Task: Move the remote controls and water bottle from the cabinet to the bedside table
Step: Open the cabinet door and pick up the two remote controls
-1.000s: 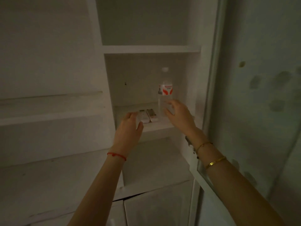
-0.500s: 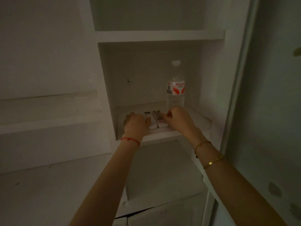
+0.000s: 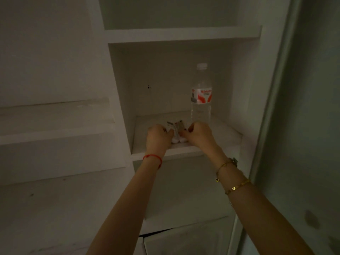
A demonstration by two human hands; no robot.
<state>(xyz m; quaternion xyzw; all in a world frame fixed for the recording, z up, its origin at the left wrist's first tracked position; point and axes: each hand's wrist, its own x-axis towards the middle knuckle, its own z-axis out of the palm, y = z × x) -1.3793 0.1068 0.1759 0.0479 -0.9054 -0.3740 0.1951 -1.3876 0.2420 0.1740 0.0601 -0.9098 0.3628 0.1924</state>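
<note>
At frame centre, the left hand (image 3: pixel 158 136) and right hand (image 3: pixel 199 134) each curl around a remote (image 3: pixel 176 132) on the shelf (image 3: pixel 226 134), the bottle (image 3: pixel 201 94) upright just behind.

Both hands on two remote controls (image 3: pixel 176 130), water bottle (image 3: pixel 201 94) upright behind, cabinet shelf (image 3: pixel 226 134)

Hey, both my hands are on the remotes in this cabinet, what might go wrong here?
The water bottle stands upright just behind your right hand; lifting that hand could tip it. The two remotes lie side by side, pinched between both hands, left hand included, so one might slip off the shelf edge.
</note>
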